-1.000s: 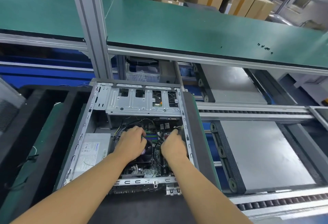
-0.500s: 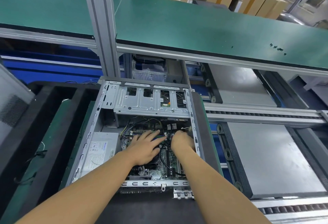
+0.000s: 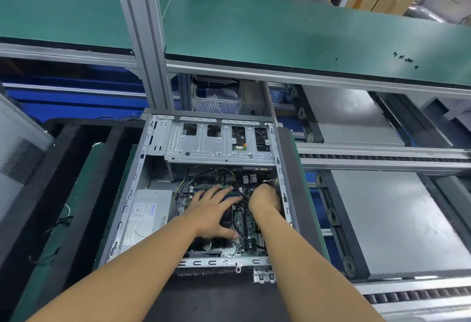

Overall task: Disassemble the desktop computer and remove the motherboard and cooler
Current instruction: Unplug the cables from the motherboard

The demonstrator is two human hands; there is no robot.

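An open desktop case (image 3: 163,140) lies flat in front of me, its side panel off. The green motherboard (image 3: 246,230) fills its right half, crossed by black cables. My left hand (image 3: 212,209) lies flat with spread fingers over the black cooler (image 3: 225,223), which is mostly hidden beneath it. My right hand (image 3: 263,200) is curled at the board's upper right edge near a white-tipped cable (image 3: 267,181); its fingertips are hidden, so what it grips cannot be made out. A silver drive cage (image 3: 219,146) spans the case's far end.
A grey power supply (image 3: 147,216) with a white label sits in the case's left half. Black foam-lined trays (image 3: 76,168) lie to the left. A roller conveyor with grey pallets (image 3: 387,219) runs on the right. A green shelf (image 3: 280,28) overhangs behind, with small black screws (image 3: 405,59).
My left hand went from curled over the cooler to flat with fingers spread toward the memory slots. My right hand has shifted slightly up toward the board's upper right corner.
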